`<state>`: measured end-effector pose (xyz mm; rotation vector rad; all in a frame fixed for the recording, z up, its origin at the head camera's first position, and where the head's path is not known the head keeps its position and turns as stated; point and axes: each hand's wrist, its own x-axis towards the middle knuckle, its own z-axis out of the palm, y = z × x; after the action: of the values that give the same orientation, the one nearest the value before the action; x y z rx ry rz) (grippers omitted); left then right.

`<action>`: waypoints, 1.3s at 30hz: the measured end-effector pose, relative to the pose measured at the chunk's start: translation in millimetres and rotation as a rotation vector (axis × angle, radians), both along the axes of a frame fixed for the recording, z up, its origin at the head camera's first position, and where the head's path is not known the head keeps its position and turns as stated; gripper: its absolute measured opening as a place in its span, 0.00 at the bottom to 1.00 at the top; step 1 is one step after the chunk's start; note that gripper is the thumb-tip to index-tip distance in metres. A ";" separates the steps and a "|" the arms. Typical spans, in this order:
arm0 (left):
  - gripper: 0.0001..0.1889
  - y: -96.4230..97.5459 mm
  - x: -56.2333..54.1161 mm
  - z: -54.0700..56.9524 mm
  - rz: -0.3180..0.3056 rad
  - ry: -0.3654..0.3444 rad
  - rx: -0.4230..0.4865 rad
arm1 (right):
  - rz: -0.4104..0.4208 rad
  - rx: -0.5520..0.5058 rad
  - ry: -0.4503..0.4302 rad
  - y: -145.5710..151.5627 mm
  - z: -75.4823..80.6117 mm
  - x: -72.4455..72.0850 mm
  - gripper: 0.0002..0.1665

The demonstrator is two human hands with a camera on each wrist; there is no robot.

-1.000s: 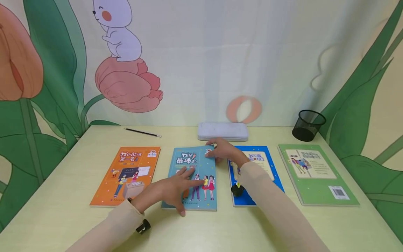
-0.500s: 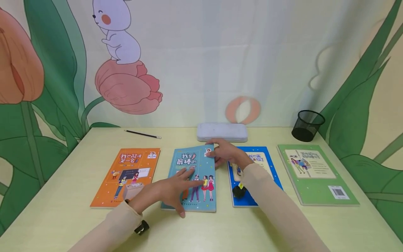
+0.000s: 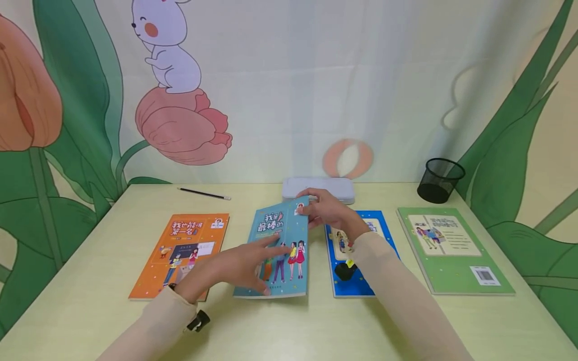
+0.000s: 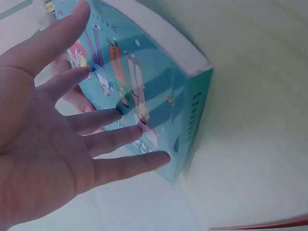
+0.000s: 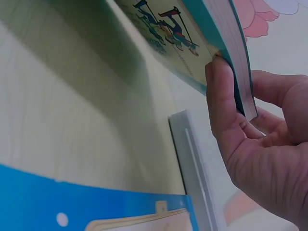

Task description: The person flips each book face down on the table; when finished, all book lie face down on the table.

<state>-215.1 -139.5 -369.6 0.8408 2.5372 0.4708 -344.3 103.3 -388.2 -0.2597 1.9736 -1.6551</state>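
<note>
A teal book in the middle of the desk is tilted, its right side lifted higher than its spine side. My right hand pinches its upper right corner; the right wrist view has the thumb on one cover and a finger on the pale-panelled back cover. Spread and straight, the fingers of my left hand lie over the front cover's lower left. In the left wrist view that palm faces the cover and the spine; whether every fingertip touches is unclear.
An orange book lies left, a blue book under the right forearm, and a green book farther right. Behind are a pencil, a white pencil case and a black mesh pen holder, near the curtain.
My right hand has raised the teal book's right side, so the book now tilts up off the desk. My left hand has shifted slightly left, still spread over the cover.
</note>
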 end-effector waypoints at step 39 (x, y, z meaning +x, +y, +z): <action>0.48 23.9 -0.4 -6.3 0.036 0.460 0.448 | -0.335 -0.207 0.072 5.3 62.5 9.0 0.26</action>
<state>-215.6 -115.7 -375.9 1.1756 2.9134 0.9811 -335.3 108.7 -325.7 -0.0660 1.9811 -2.0932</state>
